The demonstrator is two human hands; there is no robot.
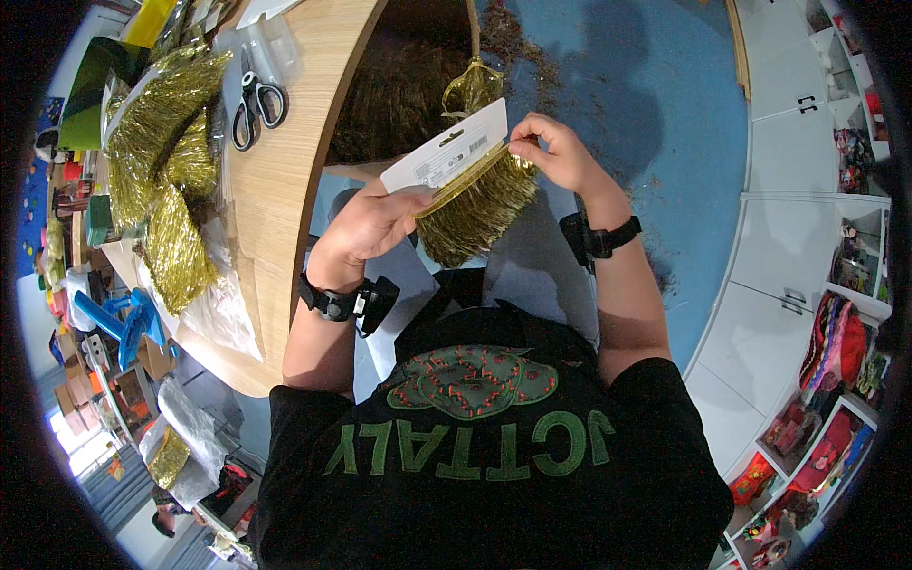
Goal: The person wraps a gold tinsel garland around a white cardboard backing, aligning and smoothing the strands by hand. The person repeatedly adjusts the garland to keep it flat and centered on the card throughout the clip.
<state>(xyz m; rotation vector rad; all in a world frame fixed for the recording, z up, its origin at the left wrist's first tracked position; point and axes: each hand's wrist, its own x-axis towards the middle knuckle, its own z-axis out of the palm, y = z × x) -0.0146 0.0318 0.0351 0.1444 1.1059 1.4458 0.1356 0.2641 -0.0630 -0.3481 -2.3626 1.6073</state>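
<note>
Between my hands, above my lap, is a gold tinsel fringe (477, 214) with a white printed cardboard header (445, 149) lying along its top band. My left hand (374, 221) grips the near left end of the card and band, thumb on top. At the other end, my right hand (552, 149) pinches the band's corner between thumb and fingers. The strands hang down toward my legs. Just past the card, a gathered piece of gold film (474, 85) hangs beside an open container holding a dark, stringy mass (406, 92).
Left of me, a wooden table (285, 178) bears black-handled scissors (256, 107), more gold tinsel fringes (164, 135), clear plastic bags (228, 306) and a blue plastic tool (125, 320). Tinsel scraps (520, 43) litter the blue floor. White cabinets (784, 157) line the right. A person (167, 513) is far lower left.
</note>
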